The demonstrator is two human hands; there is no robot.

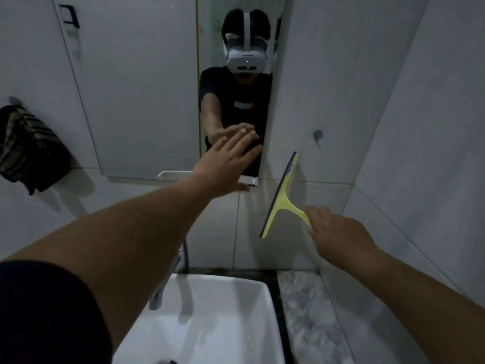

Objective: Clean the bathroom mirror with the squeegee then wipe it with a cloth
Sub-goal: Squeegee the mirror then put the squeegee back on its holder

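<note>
Leaning its blade against the tiled wall just right of the mirror (147, 101), the yellow squeegee (282, 198) is gripped by its handle in the right hand (333, 229). The left hand (225, 164) reaches flat and relaxed to the mirror's lower right corner, above the white sink (265, 306); a dark striped cloth (29, 148) hangs on the wall at far left.

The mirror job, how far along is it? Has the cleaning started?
It looks early; nothing shows as finished. The right hand grips the yellow squeegee, but its blade is over the wall tiles beside the mirror, not on the glass. The left hand reaches flat toward the mirror's lower corner. Whether any glass has been squeegeed is not clear. The wiping remains: the only cloth in sight hangs on the left wall, untouched.
</note>
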